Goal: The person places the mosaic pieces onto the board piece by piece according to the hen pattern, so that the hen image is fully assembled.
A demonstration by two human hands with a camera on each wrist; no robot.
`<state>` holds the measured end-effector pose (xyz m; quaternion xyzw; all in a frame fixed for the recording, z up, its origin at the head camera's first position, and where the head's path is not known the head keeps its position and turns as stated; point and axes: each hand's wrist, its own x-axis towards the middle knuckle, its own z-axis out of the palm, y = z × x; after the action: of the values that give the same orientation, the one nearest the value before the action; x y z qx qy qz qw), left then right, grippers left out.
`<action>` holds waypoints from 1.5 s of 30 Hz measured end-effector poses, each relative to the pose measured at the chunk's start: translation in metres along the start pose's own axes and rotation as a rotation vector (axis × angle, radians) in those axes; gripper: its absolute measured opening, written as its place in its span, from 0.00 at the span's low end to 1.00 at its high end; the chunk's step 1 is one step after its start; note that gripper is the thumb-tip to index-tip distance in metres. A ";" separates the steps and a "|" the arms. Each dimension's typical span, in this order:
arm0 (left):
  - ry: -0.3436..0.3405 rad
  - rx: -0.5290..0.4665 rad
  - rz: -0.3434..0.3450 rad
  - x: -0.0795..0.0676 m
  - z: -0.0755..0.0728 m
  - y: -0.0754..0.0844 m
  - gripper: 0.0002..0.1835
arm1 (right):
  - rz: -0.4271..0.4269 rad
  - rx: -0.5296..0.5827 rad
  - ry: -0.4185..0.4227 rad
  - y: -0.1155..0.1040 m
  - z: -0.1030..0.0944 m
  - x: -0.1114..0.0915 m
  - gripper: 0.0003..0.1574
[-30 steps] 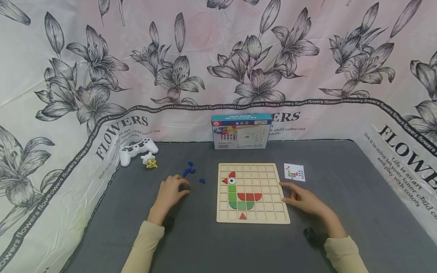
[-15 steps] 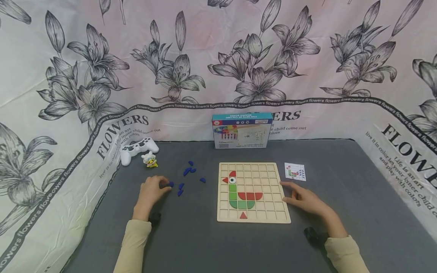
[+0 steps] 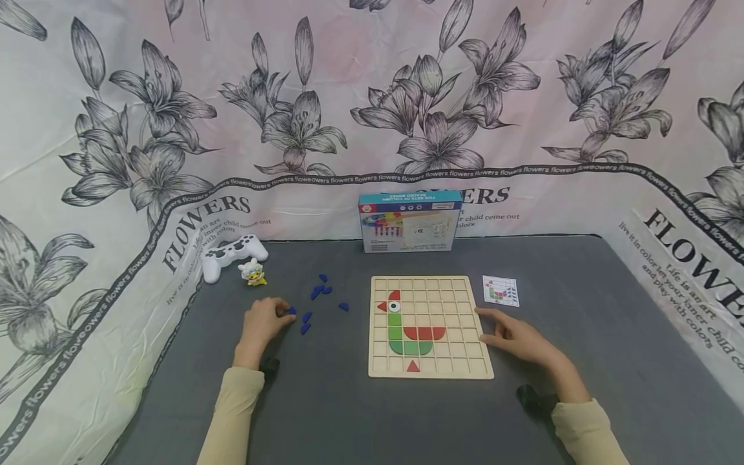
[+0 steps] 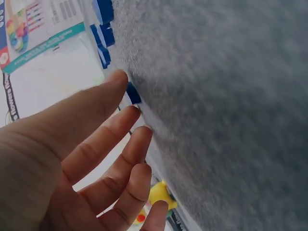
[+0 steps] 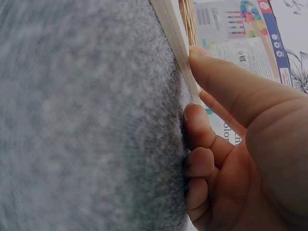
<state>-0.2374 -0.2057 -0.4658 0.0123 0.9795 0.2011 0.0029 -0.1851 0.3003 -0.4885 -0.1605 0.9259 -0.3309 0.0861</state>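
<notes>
In the head view my left hand is low over the table at the left, its thumb and index fingertips beside a small blue half-round piece. The left wrist view shows this blue piece between those two fingertips, with the other fingers loosely bent. Two more blue pieces lie just right of the hand. My right hand rests at the right edge of a square wooden grid board, thumb and index finger touching the edge. Red and green pieces and a round eye piece form a bird on the board.
Several more blue pieces lie farther back. A pattern card is right of the board and a cardboard box stands behind it. A white game controller and a small yellow-white figurine are at back left.
My left hand has moved left, uncovering three blue pieces on the table, then shifted slightly right toward the leftmost one. My right hand has stayed at the board's edge.
</notes>
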 end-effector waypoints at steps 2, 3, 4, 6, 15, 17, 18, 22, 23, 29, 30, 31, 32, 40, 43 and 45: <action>0.003 -0.003 0.009 0.003 0.001 0.001 0.14 | -0.005 0.001 0.002 0.000 0.000 0.000 0.37; 0.004 -0.001 0.015 0.005 0.002 0.001 0.13 | -0.007 0.000 0.002 0.000 0.000 0.001 0.37; 0.003 0.000 0.019 0.006 0.002 0.002 0.12 | -0.010 -0.002 0.003 0.000 0.001 0.001 0.37; 0.005 0.006 0.031 0.009 0.003 0.004 0.10 | -0.008 -0.002 0.004 0.001 0.001 0.001 0.37; 0.047 -0.002 0.114 0.010 0.007 0.028 0.07 | 0.003 -0.016 0.007 0.001 0.001 0.001 0.37; 0.060 -0.007 0.137 0.010 0.010 0.034 0.07 | 0.000 -0.017 0.008 0.000 0.001 0.001 0.37; 0.064 -0.012 0.145 0.011 0.012 0.038 0.07 | -0.001 -0.015 0.009 0.000 0.001 0.001 0.37; 0.073 -0.034 0.178 0.011 0.017 0.053 0.07 | -0.004 -0.014 0.010 0.001 0.001 0.000 0.37; 0.072 -0.041 0.186 0.012 0.018 0.057 0.07 | -0.003 -0.014 0.010 0.001 0.001 0.000 0.37; 0.068 -0.047 0.246 0.011 0.029 0.080 0.07 | 0.007 -0.011 0.010 0.000 0.000 0.000 0.37; 0.068 -0.044 0.255 0.011 0.031 0.084 0.07 | 0.009 -0.010 0.010 0.000 0.000 0.000 0.37; 0.068 -0.040 0.264 0.012 0.033 0.087 0.07 | 0.011 -0.010 0.009 0.000 0.000 0.000 0.37; 0.066 -0.035 0.273 0.012 0.035 0.091 0.07 | 0.013 -0.009 0.007 0.000 0.000 0.001 0.37; 0.022 -0.029 0.335 0.012 0.052 0.125 0.08 | 0.008 -0.002 0.008 0.000 0.000 0.001 0.37; -0.007 -0.031 0.359 0.010 0.056 0.140 0.07 | 0.003 -0.004 0.008 0.000 0.000 0.001 0.37; -0.023 -0.029 0.376 0.010 0.058 0.148 0.07 | 0.003 -0.008 0.007 0.001 0.000 0.001 0.37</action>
<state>-0.2429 -0.0462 -0.4606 0.1972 0.9569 0.2119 -0.0235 -0.1858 0.3002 -0.4892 -0.1585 0.9277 -0.3278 0.0827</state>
